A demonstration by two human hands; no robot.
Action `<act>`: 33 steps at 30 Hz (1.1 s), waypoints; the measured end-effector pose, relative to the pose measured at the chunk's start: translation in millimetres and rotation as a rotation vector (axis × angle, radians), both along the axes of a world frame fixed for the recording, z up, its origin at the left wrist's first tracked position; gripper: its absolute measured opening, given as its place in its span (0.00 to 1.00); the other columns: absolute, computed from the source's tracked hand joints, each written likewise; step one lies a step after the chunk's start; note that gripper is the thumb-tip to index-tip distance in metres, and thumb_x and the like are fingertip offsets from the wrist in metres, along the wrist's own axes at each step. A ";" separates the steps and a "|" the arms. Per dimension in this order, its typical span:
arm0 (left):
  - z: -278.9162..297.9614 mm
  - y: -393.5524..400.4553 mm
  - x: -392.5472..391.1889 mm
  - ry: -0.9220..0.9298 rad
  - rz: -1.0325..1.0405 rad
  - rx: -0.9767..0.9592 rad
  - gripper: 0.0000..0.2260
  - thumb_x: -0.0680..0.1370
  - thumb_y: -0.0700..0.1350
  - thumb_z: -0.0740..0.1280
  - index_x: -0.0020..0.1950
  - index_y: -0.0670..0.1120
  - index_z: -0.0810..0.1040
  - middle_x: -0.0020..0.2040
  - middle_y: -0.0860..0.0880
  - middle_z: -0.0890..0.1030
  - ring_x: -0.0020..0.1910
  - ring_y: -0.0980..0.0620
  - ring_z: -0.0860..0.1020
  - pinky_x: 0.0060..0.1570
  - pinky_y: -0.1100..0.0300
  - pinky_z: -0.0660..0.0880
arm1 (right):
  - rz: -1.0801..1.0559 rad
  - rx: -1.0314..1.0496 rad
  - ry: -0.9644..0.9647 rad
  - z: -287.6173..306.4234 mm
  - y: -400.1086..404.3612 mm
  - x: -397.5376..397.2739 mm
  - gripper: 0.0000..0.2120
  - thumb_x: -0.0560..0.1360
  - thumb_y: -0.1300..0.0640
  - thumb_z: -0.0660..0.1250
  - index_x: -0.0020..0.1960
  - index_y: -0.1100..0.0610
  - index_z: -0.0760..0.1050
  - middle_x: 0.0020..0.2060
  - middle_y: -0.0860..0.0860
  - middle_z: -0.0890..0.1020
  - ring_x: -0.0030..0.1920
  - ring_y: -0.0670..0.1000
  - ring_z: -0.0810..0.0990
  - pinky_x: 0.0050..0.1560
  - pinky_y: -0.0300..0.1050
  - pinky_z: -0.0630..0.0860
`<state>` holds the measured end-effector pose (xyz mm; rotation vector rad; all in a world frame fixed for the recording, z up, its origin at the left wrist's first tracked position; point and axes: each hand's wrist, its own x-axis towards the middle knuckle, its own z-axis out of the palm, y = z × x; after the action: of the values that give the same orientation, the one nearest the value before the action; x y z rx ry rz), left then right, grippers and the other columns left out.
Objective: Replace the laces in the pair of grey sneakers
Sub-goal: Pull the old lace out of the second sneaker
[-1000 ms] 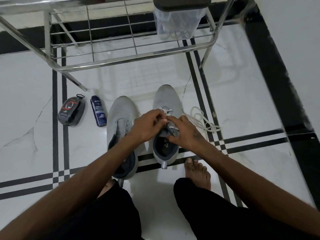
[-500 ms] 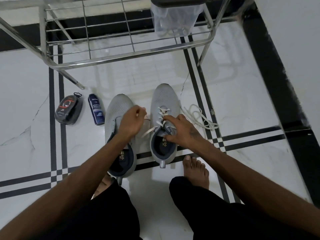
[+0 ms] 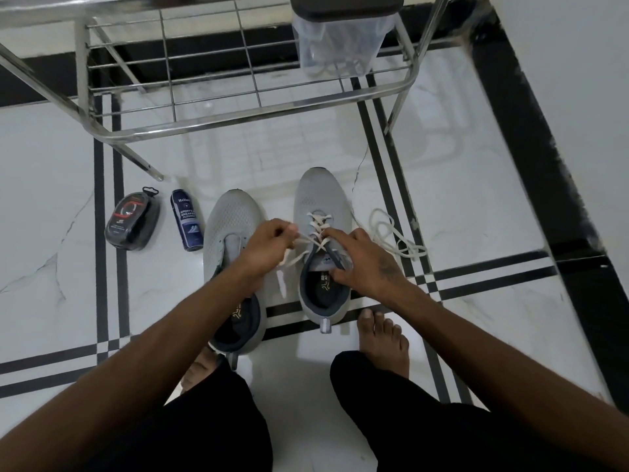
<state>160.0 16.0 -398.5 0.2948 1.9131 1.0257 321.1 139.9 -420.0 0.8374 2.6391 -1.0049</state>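
Left hand (image 3: 269, 248) has pulled away to 9 o'clock of the right sneaker (image 3: 321, 240), fingers pinching a white lace (image 3: 315, 233) end now drawn taut. Right hand (image 3: 362, 258) still pinches the tongue edge. Lacing nears the top eyelets; left sneaker (image 3: 231, 240) unlaced, spare lace (image 3: 396, 238) at 3 o'clock.

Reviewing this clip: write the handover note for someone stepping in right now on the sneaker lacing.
Left hand pinches the white lace end, pulled out leftward.
Right hand grips the right sneaker at its tongue and collar.
Done: right sneaker laced through most eyelets.
Left: finish and tie it; left sneaker shows no lace. A loose lace lies on the floor right of the pair.
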 end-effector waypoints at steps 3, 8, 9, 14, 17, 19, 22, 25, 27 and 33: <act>-3.8 -6.5 1.0 -0.029 0.181 -0.058 0.10 0.84 0.46 0.61 0.46 0.47 0.77 0.40 0.48 0.77 0.41 0.50 0.75 0.33 0.62 0.65 | 0.014 0.016 -0.009 -0.5 -0.4 1.8 0.34 0.73 0.52 0.72 0.73 0.38 0.60 0.57 0.50 0.69 0.47 0.53 0.76 0.42 0.42 0.71; 7.0 -0.5 9.0 1.115 -0.605 0.086 0.14 0.79 0.56 0.67 0.58 0.48 0.80 0.55 0.50 0.77 0.46 0.51 0.78 0.38 0.57 0.75 | 0.052 0.031 -0.015 3.1 -1.5 -0.8 0.33 0.73 0.50 0.70 0.73 0.42 0.60 0.53 0.51 0.69 0.46 0.54 0.77 0.42 0.43 0.70; 10.4 4.8 13.2 1.173 -0.776 0.018 0.16 0.77 0.57 0.67 0.58 0.48 0.80 0.55 0.49 0.78 0.48 0.49 0.78 0.40 0.55 0.75 | 0.055 0.041 -0.024 4.0 -0.5 -1.7 0.32 0.73 0.48 0.70 0.74 0.42 0.60 0.53 0.51 0.70 0.46 0.55 0.78 0.41 0.43 0.70; 20.9 19.3 18.7 1.028 -0.750 -0.082 0.09 0.74 0.53 0.72 0.50 0.51 0.81 0.50 0.50 0.81 0.48 0.48 0.80 0.40 0.57 0.70 | 0.154 0.131 -0.074 8.1 2.6 -9.2 0.32 0.73 0.46 0.68 0.73 0.44 0.57 0.49 0.51 0.70 0.43 0.58 0.78 0.39 0.45 0.67; 21.8 16.8 10.1 0.632 -0.383 0.032 0.04 0.76 0.49 0.72 0.41 0.53 0.79 0.45 0.54 0.81 0.43 0.52 0.79 0.42 0.58 0.73 | 0.184 0.085 -0.093 8.5 6.4 -8.7 0.32 0.75 0.47 0.68 0.74 0.42 0.58 0.49 0.51 0.68 0.43 0.57 0.77 0.40 0.45 0.68; 18.8 7.2 1.5 0.377 -0.062 0.076 0.07 0.77 0.46 0.71 0.39 0.53 0.79 0.42 0.54 0.81 0.42 0.52 0.79 0.45 0.57 0.75 | 0.169 0.031 -0.084 7.2 8.5 -5.3 0.34 0.75 0.47 0.69 0.75 0.38 0.55 0.51 0.52 0.68 0.43 0.56 0.76 0.42 0.45 0.71; 15.7 -12.0 -16.5 0.285 0.261 0.037 0.06 0.80 0.44 0.68 0.42 0.50 0.79 0.44 0.53 0.80 0.46 0.51 0.78 0.52 0.49 0.75 | 0.158 -0.013 -0.062 7.8 8.6 -3.0 0.35 0.74 0.47 0.71 0.74 0.36 0.56 0.55 0.52 0.69 0.42 0.55 0.76 0.43 0.45 0.71; 16.4 -25.7 -22.6 0.824 -0.076 -0.048 0.06 0.80 0.44 0.65 0.51 0.51 0.81 0.55 0.52 0.77 0.45 0.55 0.76 0.43 0.59 0.70 | 0.164 0.001 -0.072 6.4 8.2 -5.7 0.35 0.73 0.46 0.71 0.74 0.37 0.56 0.57 0.53 0.70 0.45 0.56 0.76 0.44 0.45 0.71; 24.2 -21.0 -16.3 1.025 -0.348 0.012 0.08 0.80 0.47 0.65 0.56 0.51 0.81 0.59 0.52 0.75 0.43 0.54 0.76 0.40 0.60 0.70 | 0.175 0.028 -0.077 7.4 7.9 -7.6 0.36 0.73 0.45 0.71 0.74 0.38 0.56 0.57 0.54 0.71 0.47 0.58 0.77 0.44 0.45 0.71; 29.2 15.2 14.4 0.959 -0.926 -0.262 0.12 0.77 0.56 0.69 0.53 0.50 0.80 0.53 0.49 0.81 0.51 0.46 0.80 0.45 0.53 0.74 | 0.176 0.103 -0.077 4.3 6.3 -9.8 0.36 0.71 0.44 0.72 0.73 0.39 0.58 0.55 0.54 0.72 0.48 0.59 0.79 0.44 0.45 0.71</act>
<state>174.4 31.2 -369.3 1.5463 2.2481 -0.0542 311.3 146.2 -415.7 0.6357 2.6615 -0.7833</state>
